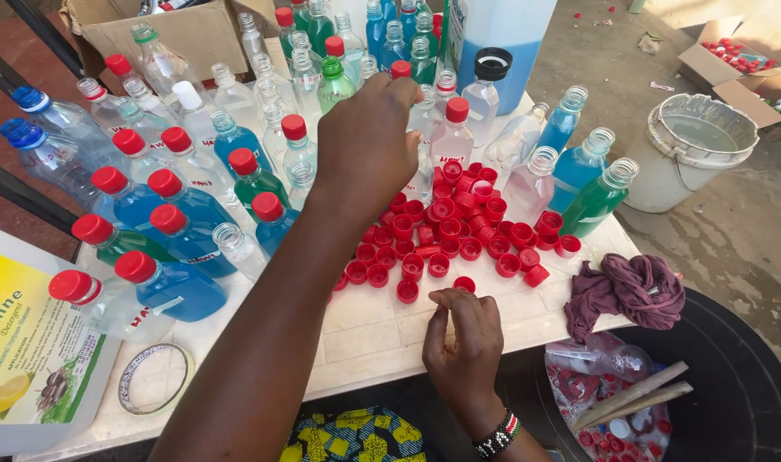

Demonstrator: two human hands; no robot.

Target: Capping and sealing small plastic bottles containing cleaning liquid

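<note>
My left hand [366, 144] reaches across the white tiled table [382, 329], its fingertips closed on the red cap [401, 68] of a clear bottle standing among many small plastic bottles. Some bottles hold blue, green or clear liquid. A row at the left wears red caps [164, 181], and several at the right stand uncapped [620, 171]. A heap of loose red caps [455, 231] lies mid-table. My right hand [464, 338] rests at the table's near edge, fingers curled and pinching one red cap [464, 283] at the heap's front.
A white bucket [690, 158] stands right of the table, a purple cloth [634, 291] on its corner. Below it are a bag of caps [609, 402] and wooden sticks [634, 395]. A tape roll [155, 378] and yellow-labelled jug [23, 342] sit near left; a blue-filled jug [503, 38] behind.
</note>
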